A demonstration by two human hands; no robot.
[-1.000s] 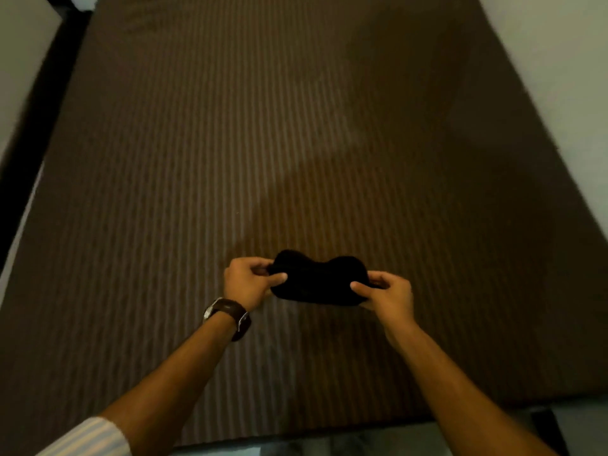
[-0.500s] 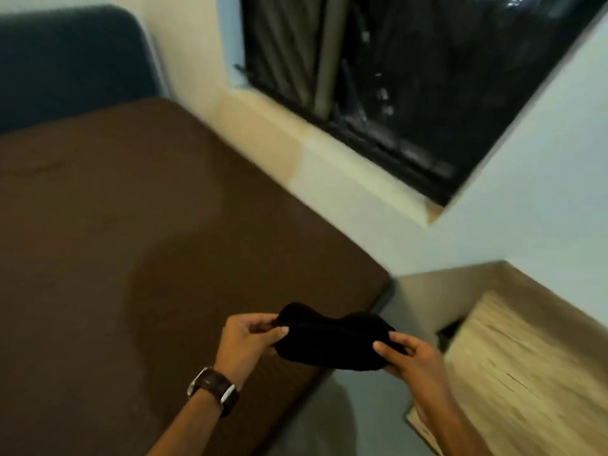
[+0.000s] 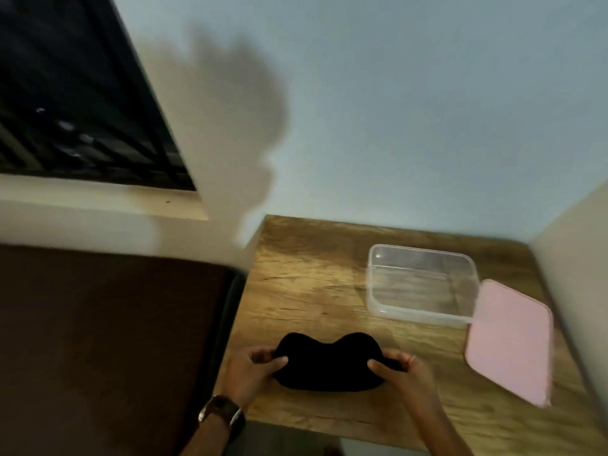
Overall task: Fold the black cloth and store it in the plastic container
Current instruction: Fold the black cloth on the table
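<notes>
We now face the wooden table (image 3: pixel 306 291); a second ago the view held only the brown striped bed, and half a second ago the window and the table's corner. The turn is done, the grip unchanged. Our left hand (image 3: pixel 253 370) pinches the left end of the black cloth (image 3: pixel 329 363), thumb on top; our right hand (image 3: pixel 404 370) pinches the right end the same way. The cloth stays a compact folded bundle, held above the near edge of the table.

The plastic container (image 3: pixel 424 284) stands open on the table, beyond the cloth and to its right, apart from it. A pink lid (image 3: pixel 510 340) lies on the table with one edge at the container's right side.

Judgement: folding looks finished; the container is now within reach, so placing the bundle inside is what remains. The view is motion-blurred.
</notes>
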